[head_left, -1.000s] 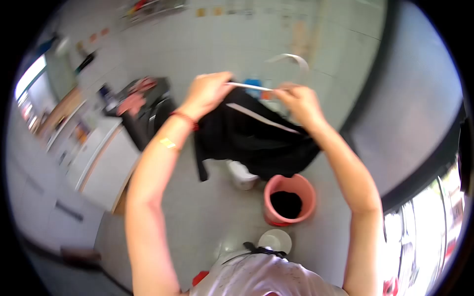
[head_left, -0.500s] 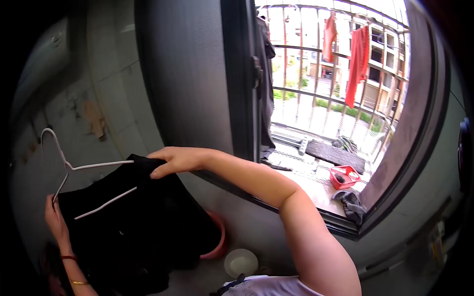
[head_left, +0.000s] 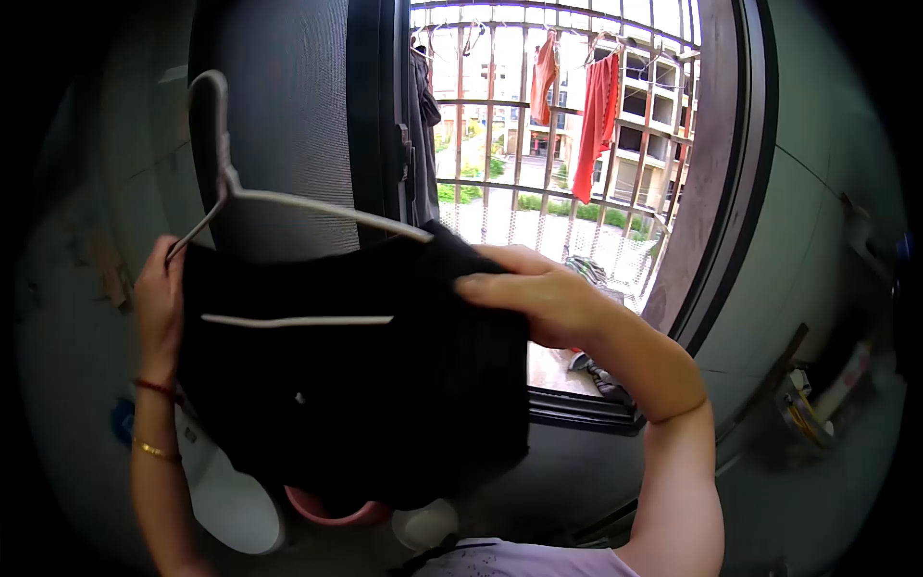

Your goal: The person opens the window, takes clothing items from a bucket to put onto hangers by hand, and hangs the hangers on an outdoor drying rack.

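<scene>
And here's the garment (head_left: 356,394), plain black, a small pale mark on its front, between the hands and just toward eight o'clock from centre. The hanger (head_left: 317,208) points its hook to twelve; its long axis runs nine to three. Left hand (head_left: 159,303) grips hanger and cloth; right hand (head_left: 538,293) clamps the cloth, thumb in front. Folds vanish in black, the hanger's right end is hidden, and the bucket (head_left: 338,520) is partly covered.

Through the open window frame (head_left: 368,115) we see a barred grille (head_left: 520,144), with a short red cloth (head_left: 543,82) and a longer red garment (head_left: 596,125) hanging near its top edge. Dark clothing (head_left: 423,139) hangs at its left edge, and beyond the bars we make out a pale building (head_left: 642,144).
</scene>
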